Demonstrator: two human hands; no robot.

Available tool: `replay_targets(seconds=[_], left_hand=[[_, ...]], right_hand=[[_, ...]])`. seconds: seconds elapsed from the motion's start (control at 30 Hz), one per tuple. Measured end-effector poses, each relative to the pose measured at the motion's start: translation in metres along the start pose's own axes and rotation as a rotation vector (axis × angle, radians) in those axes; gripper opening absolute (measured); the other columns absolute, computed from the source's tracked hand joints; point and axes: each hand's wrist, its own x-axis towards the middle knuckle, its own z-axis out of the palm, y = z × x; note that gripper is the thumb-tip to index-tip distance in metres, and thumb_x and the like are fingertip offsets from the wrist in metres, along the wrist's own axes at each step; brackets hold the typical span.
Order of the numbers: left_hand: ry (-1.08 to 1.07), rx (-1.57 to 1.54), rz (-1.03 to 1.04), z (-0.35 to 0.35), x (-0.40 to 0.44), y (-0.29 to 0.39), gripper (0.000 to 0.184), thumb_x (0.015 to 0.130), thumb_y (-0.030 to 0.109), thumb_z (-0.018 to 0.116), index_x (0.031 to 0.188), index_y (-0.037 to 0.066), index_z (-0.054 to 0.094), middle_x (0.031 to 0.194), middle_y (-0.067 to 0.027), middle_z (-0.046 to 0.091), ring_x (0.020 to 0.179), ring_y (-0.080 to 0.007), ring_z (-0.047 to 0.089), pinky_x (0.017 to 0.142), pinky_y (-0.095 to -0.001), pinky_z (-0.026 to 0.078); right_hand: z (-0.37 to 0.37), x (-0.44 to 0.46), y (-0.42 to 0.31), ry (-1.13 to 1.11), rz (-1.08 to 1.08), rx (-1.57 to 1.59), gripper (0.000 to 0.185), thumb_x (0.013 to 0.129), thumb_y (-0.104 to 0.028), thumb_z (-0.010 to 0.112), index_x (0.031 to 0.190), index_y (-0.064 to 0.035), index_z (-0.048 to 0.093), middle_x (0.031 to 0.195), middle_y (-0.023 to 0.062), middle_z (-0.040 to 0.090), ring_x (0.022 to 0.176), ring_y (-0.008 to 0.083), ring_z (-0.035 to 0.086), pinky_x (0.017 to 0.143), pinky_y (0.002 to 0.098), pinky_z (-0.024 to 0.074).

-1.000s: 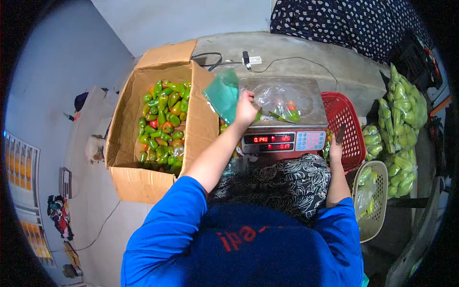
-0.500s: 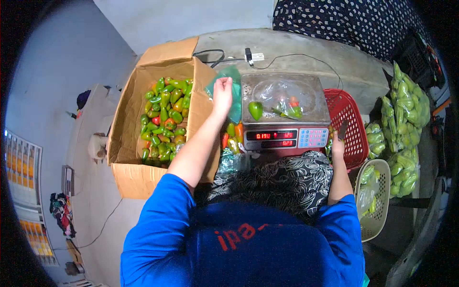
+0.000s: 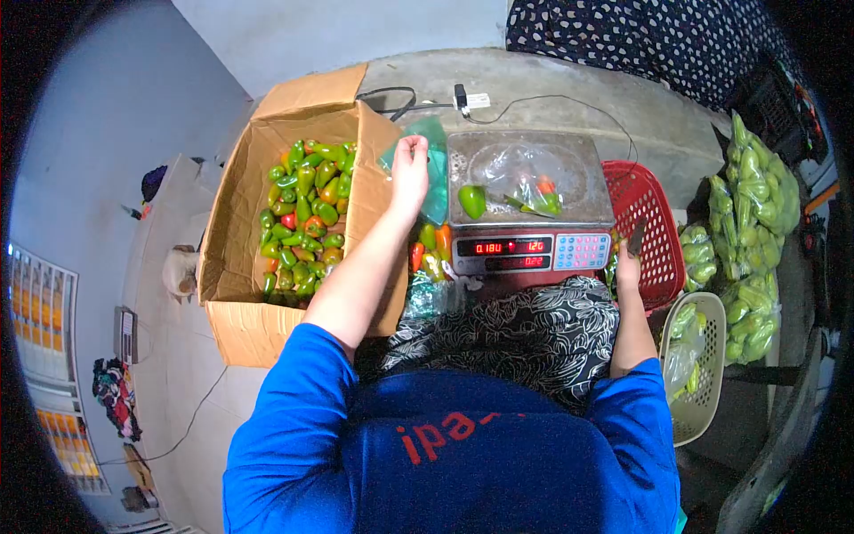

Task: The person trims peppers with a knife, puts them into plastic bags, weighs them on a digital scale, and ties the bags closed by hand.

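My left hand [image 3: 410, 169] is closed in a pinch over the near side of a green plastic bag [image 3: 434, 182], left of the scale; what its fingertips hold is too small to tell. On the metal plate of the scale [image 3: 578, 182] lie a loose green pepper [image 3: 472, 202] and a clear bag [image 3: 534, 187] with red and green pieces. The red display [image 3: 503, 246] is lit. Over the red basket's near left part, my right hand [image 3: 628, 265] grips a dark knife [image 3: 636, 238], its blade pointing away from me.
A cardboard box [image 3: 240, 222] of green and red peppers stands at the left. The red basket [image 3: 654, 200] is right of the scale, with a cream basket [image 3: 709, 378] nearer me. Bagged green vegetables [image 3: 756, 196] lie far right. A cable [image 3: 569, 98] runs behind the scale.
My left hand has moved left from the scale's edge to the green bag. A green pepper now lies uncovered on the scale plate. My right hand keeps hold of the knife.
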Motion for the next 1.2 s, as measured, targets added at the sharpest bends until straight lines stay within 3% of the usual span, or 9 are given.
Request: replay_targets(seconds=[0.23, 0.27, 0.37, 0.43, 0.53, 0.57, 0.77, 1.03, 1.2], left_hand=[[-0.393, 0.283, 0.038, 0.008, -0.022, 0.009, 0.043, 0.081, 0.035, 0.061, 0.107, 0.001, 0.056, 0.102, -0.0173, 0.059, 0.097, -0.0275, 0.055, 0.085, -0.0361, 0.044], [-0.456, 0.376, 0.224, 0.018, -0.026, -0.012, 0.048, 0.079, 0.034, 0.064, 0.114, 0.004, 0.053, 0.103, -0.0181, 0.058, 0.099, -0.0294, 0.056, 0.088, -0.0385, 0.045], [-0.750, 0.673, 0.295, 0.014, -0.059, 0.025, 0.052, 0.074, 0.031, 0.068, 0.118, 0.009, 0.052, 0.117, -0.0188, 0.049, 0.109, -0.0339, 0.050, 0.092, -0.0429, 0.042], [-0.768, 0.776, 0.251, 0.022, -0.067, 0.027, 0.051, 0.072, 0.022, 0.066, 0.120, 0.013, 0.052, 0.115, -0.0198, 0.049, 0.105, -0.0357, 0.053, 0.088, -0.0414, 0.046], [-0.821, 0.830, 0.204, 0.016, -0.063, 0.034, 0.055, 0.071, 0.017, 0.063, 0.124, 0.015, 0.048, 0.120, -0.0203, 0.045, 0.107, -0.0371, 0.053, 0.089, -0.0431, 0.046], [-0.832, 0.826, 0.249, 0.005, -0.061, 0.046, 0.055, 0.071, 0.017, 0.063, 0.124, 0.014, 0.047, 0.120, -0.0204, 0.045, 0.106, -0.0375, 0.053, 0.089, -0.0435, 0.046], [-0.406, 0.427, 0.505, -0.140, -0.009, 0.122, 0.050, 0.073, 0.022, 0.066, 0.118, 0.007, 0.050, 0.116, -0.0170, 0.050, 0.113, -0.0317, 0.047, 0.098, -0.0381, 0.038], [-0.807, 1.197, -0.407, -0.322, -0.016, 0.037, 0.044, 0.071, 0.027, 0.066, 0.112, 0.010, 0.057, 0.110, -0.0158, 0.059, 0.102, -0.0321, 0.058, 0.087, -0.0397, 0.046], [-0.741, 1.428, -0.545, -0.317, -0.013, -0.043, 0.040, 0.071, 0.034, 0.065, 0.103, 0.009, 0.066, 0.107, -0.0104, 0.065, 0.099, -0.0266, 0.062, 0.082, -0.0400, 0.048]], right_hand=[[-0.005, -0.015, -0.013, 0.035, -0.048, 0.013, 0.072, 0.084, -0.062, 0.043, 0.105, 0.0042, 0.063, 0.104, 0.0277, 0.061, 0.104, 0.0385, 0.057, 0.090, 0.0405, 0.0422], [-0.004, -0.007, -0.010, 0.065, 0.000, -0.120, 0.068, 0.086, -0.059, 0.047, 0.107, 0.0039, 0.063, 0.095, 0.0172, 0.066, 0.089, 0.0243, 0.061, 0.081, 0.0363, 0.0436], [-0.003, -0.002, 0.000, 0.031, -0.092, 0.026, 0.068, 0.085, -0.062, 0.047, 0.092, 0.0026, 0.068, 0.080, 0.0099, 0.065, 0.070, 0.0177, 0.056, 0.068, 0.0340, 0.0434], [0.007, 0.029, 0.027, -0.001, -0.041, 0.105, 0.064, 0.085, -0.061, 0.047, 0.085, 0.0004, 0.067, 0.066, 0.0028, 0.057, 0.054, 0.0119, 0.048, 0.049, 0.0280, 0.0347], [-0.004, 0.008, 0.007, 0.012, -0.001, 0.057, 0.052, 0.086, -0.056, 0.051, 0.078, -0.0059, 0.062, 0.067, 0.0030, 0.054, 0.053, 0.0130, 0.051, 0.051, 0.0313, 0.0429], [0.001, 0.020, 0.023, -0.053, -0.094, 0.179, 0.074, 0.086, -0.063, 0.043, 0.082, 0.0073, 0.065, 0.069, 0.0125, 0.061, 0.064, 0.0236, 0.054, 0.062, 0.0389, 0.0415], [-0.009, 0.003, 0.006, -0.105, 0.031, 0.267, 0.052, 0.089, -0.051, 0.050, 0.074, -0.0026, 0.061, 0.062, 0.0017, 0.055, 0.056, 0.0132, 0.049, 0.054, 0.0297, 0.0388], [-0.016, -0.007, -0.004, -0.029, -0.036, 0.138, 0.057, 0.089, -0.050, 0.051, 0.093, 0.0048, 0.066, 0.076, 0.0082, 0.063, 0.068, 0.0178, 0.059, 0.065, 0.0331, 0.0458], [-0.026, -0.021, -0.004, -0.049, -0.106, 0.065, 0.063, 0.088, -0.054, 0.049, 0.092, 0.0065, 0.066, 0.086, 0.0114, 0.066, 0.076, 0.0190, 0.061, 0.072, 0.0341, 0.0454]])
